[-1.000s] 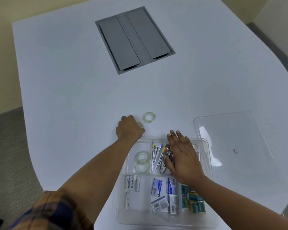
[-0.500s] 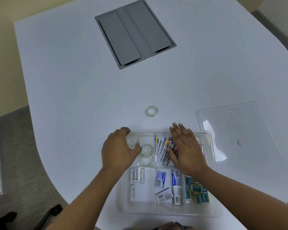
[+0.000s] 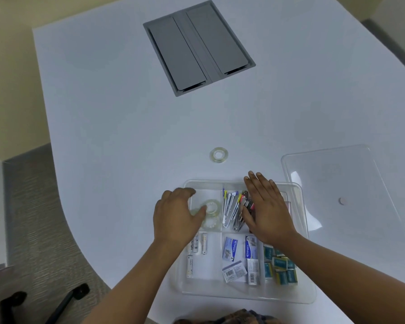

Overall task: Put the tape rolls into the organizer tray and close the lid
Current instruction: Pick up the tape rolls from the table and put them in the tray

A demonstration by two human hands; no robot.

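Observation:
The clear organizer tray [image 3: 243, 296] lies on the white table near me. My left hand [image 3: 175, 218] is over its far-left compartment, fingers curled on a clear tape roll [image 3: 196, 211] that is mostly hidden under my thumb. Two more clear tape rolls [image 3: 212, 206] lie stacked in that compartment just right of the hand. One tape roll [image 3: 218, 155] lies loose on the table beyond the tray. My right hand [image 3: 265, 209] rests flat, fingers spread, on the tray's far middle compartment. The clear lid [image 3: 337, 181] lies on the table to the tray's right.
The tray also holds metal clips [image 3: 232, 210], batteries [image 3: 198, 246], staple boxes [image 3: 240, 256] and small blue-green boxes [image 3: 279, 265]. A grey cable hatch [image 3: 198, 46] is set into the table farther back. The table edge curves away at the left over carpet.
My left hand took a tape roll from the table beyond the tray and carried it back into the far-left compartment. My right hand stayed on the tray.

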